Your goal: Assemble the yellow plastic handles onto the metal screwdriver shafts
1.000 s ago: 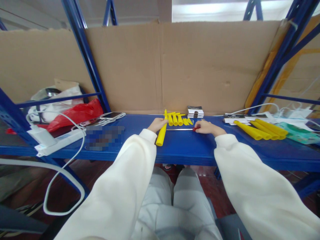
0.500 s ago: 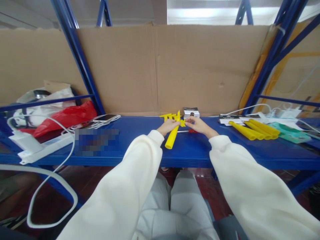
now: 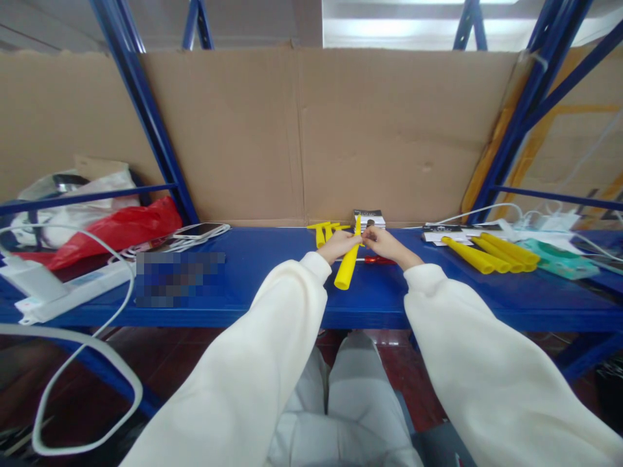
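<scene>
My left hand [image 3: 339, 244] is closed around a yellow tapered handle [image 3: 345, 274], whose wide round end points down toward me. Its narrow top sticks up past my fingers. Against that upper part, my right hand [image 3: 383, 244] has its fingers pinched together; whatever lies between them is too small to make out. Under the right hand a screwdriver with a red handle [image 3: 379, 260] lies on the blue table. Just behind my left hand are several yellow T-shaped pieces [image 3: 320, 236]. A small stack of black-and-white cards [image 3: 368, 216] sits behind the right hand.
Several more yellow tapered handles [image 3: 506, 253] lie at the right beside a green packet [image 3: 559, 259] and flat cards [image 3: 442, 232]. At the left are a white power strip [image 3: 73, 295], cables, a phone [image 3: 202, 230] and a red bag [image 3: 121, 230]. Cardboard [image 3: 389, 136] stands behind the table.
My left hand and the yellow handle have shifted slightly right, closer to my right hand. The right hand's fingers have drawn in against the handle's upper part. The view has moved a little.
</scene>
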Tool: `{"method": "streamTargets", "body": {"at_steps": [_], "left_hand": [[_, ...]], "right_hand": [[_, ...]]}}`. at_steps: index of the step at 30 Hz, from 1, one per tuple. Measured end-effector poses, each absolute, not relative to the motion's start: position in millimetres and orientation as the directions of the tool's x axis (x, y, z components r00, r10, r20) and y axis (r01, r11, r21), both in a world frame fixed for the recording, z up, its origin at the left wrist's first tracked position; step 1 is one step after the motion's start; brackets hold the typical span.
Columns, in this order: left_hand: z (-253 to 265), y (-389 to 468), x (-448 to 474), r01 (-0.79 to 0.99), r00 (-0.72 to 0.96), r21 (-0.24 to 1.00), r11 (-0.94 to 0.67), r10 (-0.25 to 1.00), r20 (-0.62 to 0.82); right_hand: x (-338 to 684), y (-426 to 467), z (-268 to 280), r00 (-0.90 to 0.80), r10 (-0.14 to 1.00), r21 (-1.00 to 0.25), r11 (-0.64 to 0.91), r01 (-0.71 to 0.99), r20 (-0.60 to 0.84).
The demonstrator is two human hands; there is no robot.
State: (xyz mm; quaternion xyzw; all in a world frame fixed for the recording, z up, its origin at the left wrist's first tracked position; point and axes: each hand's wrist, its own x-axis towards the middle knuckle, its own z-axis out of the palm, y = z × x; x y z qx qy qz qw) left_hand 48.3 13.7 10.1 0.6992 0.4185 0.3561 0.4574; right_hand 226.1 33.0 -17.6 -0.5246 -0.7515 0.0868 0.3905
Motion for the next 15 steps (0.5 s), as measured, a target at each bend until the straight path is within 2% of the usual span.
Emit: {"method": "streamTargets", "body": {"at_steps": [5, 15], "left_hand": [[7, 16, 53, 0.244, 0.384, 0.94, -0.237, 0.914, 0.131], [-1, 18, 66, 0.179, 0.364, 0.959, -0.219, 0.92, 0.143]], "right_hand": [[226, 33, -17, -0.117, 0.893, -0.551, 0.367, 0.749, 0.435], [231, 27, -12, -0.124, 0.909, -0.399, 0.293, 0.869, 0.397]]}}
